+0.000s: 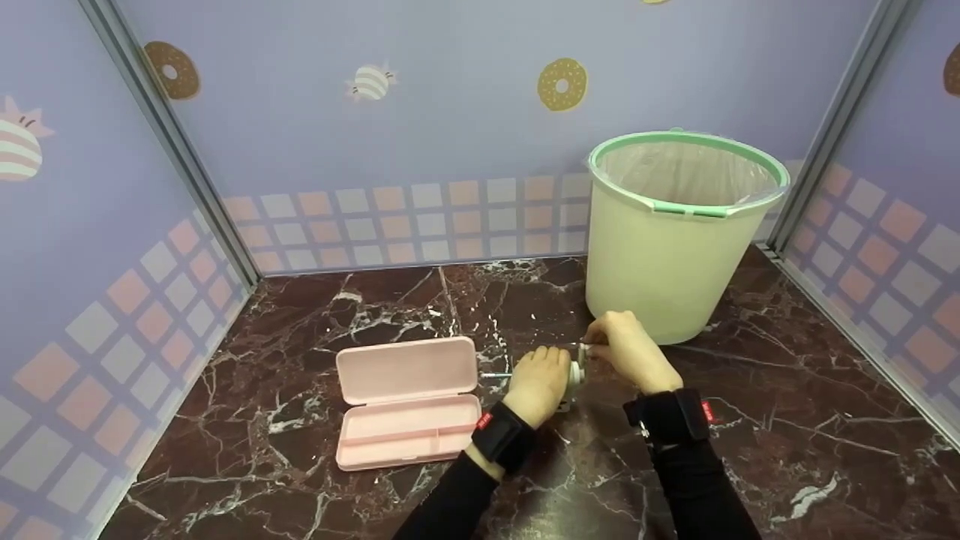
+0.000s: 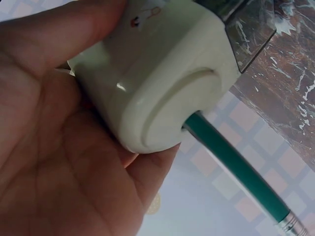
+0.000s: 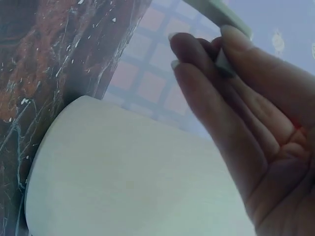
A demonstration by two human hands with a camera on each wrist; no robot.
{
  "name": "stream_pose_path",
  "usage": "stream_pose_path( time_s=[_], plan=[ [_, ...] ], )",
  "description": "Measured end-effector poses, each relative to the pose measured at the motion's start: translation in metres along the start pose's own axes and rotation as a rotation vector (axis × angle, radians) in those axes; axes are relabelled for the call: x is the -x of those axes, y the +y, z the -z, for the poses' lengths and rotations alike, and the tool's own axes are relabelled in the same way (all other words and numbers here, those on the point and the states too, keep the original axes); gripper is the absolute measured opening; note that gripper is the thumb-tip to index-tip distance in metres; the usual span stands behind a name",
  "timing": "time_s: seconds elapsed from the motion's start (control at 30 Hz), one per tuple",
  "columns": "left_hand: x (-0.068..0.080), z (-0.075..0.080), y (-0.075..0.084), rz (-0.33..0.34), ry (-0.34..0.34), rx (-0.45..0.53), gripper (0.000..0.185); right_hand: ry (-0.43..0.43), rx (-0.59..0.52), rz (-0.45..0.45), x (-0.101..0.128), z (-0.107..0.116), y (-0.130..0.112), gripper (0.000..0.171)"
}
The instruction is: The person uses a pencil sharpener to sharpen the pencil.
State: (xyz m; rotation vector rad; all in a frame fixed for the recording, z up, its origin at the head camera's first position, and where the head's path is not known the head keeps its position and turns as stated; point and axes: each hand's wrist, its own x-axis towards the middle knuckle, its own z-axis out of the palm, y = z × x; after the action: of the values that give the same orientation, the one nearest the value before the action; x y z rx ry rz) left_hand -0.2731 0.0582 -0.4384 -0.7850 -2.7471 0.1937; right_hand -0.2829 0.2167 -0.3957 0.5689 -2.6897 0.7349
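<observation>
My left hand (image 1: 540, 375) grips a white pencil sharpener (image 2: 147, 83) with a dark see-through part at one end. A green pencil (image 2: 236, 164) with a silver end sticks out of the sharpener's round hole, pointing left toward the pencil case in the head view. On the sharpener's other side, my right hand (image 1: 628, 349) pinches the pale crank handle (image 3: 219, 14) between thumb and fingers. Most of the sharpener is hidden behind the left hand in the head view. The open pink pencil case (image 1: 409, 371) lies left of the left hand, its compartments showing nothing inside.
A pale bin (image 1: 652, 262) with a green rim and a clear liner stands close behind the right hand. Patterned walls (image 1: 465, 112) enclose the dark marbled table (image 1: 262, 450) at the back and sides.
</observation>
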Motion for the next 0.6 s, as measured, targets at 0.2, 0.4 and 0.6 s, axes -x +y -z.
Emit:
stream_pose_path(
  time_s=[0.2,0.4,0.6],
  plan=[
    [0.006,0.019,0.001,0.000,-0.052,0.018,0.018,0.050,0.029,-0.074,-0.003,-0.011,0.000,0.007],
    [0.003,0.012,-0.001,-0.010,-0.068,0.049,0.018,0.079,0.048,-0.117,-0.005,-0.018,0.000,0.009],
    [0.007,0.015,-0.002,-0.022,-0.009,0.025,0.017,0.104,0.047,-0.122,-0.006,-0.023,0.003,0.010]
  ],
)
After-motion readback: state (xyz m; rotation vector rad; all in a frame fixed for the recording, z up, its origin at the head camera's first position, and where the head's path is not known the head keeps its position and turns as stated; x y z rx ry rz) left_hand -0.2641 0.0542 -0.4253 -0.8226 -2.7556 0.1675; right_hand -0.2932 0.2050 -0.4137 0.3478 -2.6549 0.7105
